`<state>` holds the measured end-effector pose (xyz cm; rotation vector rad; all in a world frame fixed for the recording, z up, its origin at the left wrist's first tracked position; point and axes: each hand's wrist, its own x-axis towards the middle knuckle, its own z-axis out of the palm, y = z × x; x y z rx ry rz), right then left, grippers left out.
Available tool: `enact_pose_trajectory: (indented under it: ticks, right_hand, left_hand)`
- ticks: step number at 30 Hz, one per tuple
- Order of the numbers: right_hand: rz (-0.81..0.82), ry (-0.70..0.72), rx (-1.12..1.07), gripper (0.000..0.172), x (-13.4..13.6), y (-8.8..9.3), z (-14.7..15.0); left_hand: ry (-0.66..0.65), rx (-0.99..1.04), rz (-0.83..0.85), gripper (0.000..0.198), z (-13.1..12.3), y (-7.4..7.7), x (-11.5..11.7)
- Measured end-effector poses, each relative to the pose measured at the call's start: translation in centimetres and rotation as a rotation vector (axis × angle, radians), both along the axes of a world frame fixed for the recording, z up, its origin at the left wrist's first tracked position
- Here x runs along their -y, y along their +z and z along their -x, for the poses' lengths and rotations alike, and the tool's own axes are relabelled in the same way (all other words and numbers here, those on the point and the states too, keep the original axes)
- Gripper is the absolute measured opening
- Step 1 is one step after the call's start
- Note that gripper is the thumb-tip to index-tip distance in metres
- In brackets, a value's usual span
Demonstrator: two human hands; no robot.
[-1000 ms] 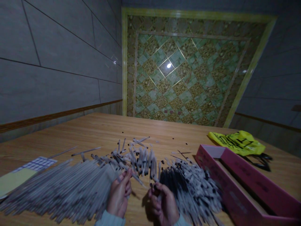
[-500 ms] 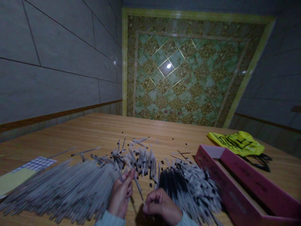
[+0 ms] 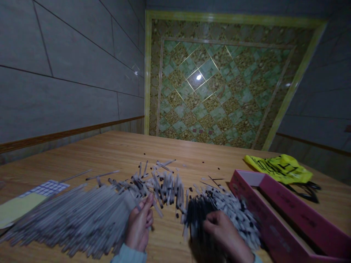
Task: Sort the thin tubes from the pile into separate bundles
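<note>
On the wooden table [image 3: 115, 149] lies a wide heap of thin grey rods [image 3: 74, 215] at the left, and a heap of shorter dark-tipped rods [image 3: 230, 212] at the right. My left hand [image 3: 140, 226] is closed, pinching one thin rod [image 3: 156, 209] that sticks up to the right. My right hand [image 3: 223, 233] rests palm down on the near side of the dark-tipped heap, fingers curled into it; what they grip is hidden.
A scatter of short dark-tipped pieces [image 3: 164, 182] lies behind the hands. A long pink box [image 3: 287, 215] stands open at the right, with a yellow bag [image 3: 278, 168] behind it. A yellow sheet and a printed card [image 3: 30, 197] lie at the far left.
My right hand has moved from beside the left hand to the right, onto the dark-tipped heap. The left hand stays put with its rod.
</note>
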<state>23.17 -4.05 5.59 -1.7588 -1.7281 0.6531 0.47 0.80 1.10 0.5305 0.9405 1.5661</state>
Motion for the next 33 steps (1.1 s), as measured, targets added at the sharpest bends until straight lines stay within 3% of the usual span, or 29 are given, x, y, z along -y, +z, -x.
enact_pose_trajectory:
  ticks: [2,5,10,15,19,22,26,30,33]
  right_hand:
    - [-0.055,-0.162,0.298,0.023,-0.1,-0.7,-0.3]
    - [-0.017,-0.225,0.535,0.025,-0.1,-1.6,-0.1]
    - [0.007,-0.188,0.657,0.035,-0.1,-2.3,0.8]
    - [0.033,-0.21,0.676,0.035,0.0,-1.9,0.5]
    - [-0.085,-0.247,0.485,0.041,0.1,-1.0,0.9]
    - [-0.161,-0.084,0.129,0.041,0.0,-1.0,2.8]
    - [-0.124,0.115,-0.187,0.036,0.0,-2.4,6.3]
    - [-0.084,0.139,-0.268,0.034,0.0,-3.9,8.2]
    - [-0.041,0.159,-0.411,0.039,-0.1,-4.4,8.3]
  left_hand:
    - [-0.024,-0.013,-0.001,0.04,-0.1,-0.1,0.1]
    - [-0.089,-0.043,-0.002,0.042,-0.3,-0.1,0.2]
    - [-0.172,-0.102,0.015,0.044,-0.7,0.2,0.3]
    - [-0.196,-0.138,0.0,0.044,-0.8,0.1,0.4]
    - [-0.213,-0.139,0.013,0.047,-0.9,0.2,0.5]
    - [-0.227,-0.142,0.021,0.047,-1.1,0.5,0.7]
    - [-0.287,-0.17,0.048,0.042,-1.4,0.9,1.0]
    - [-0.38,-0.215,0.049,0.037,-1.6,1.0,1.4]
    - [-0.366,-0.17,0.052,0.035,-1.6,0.7,1.2]
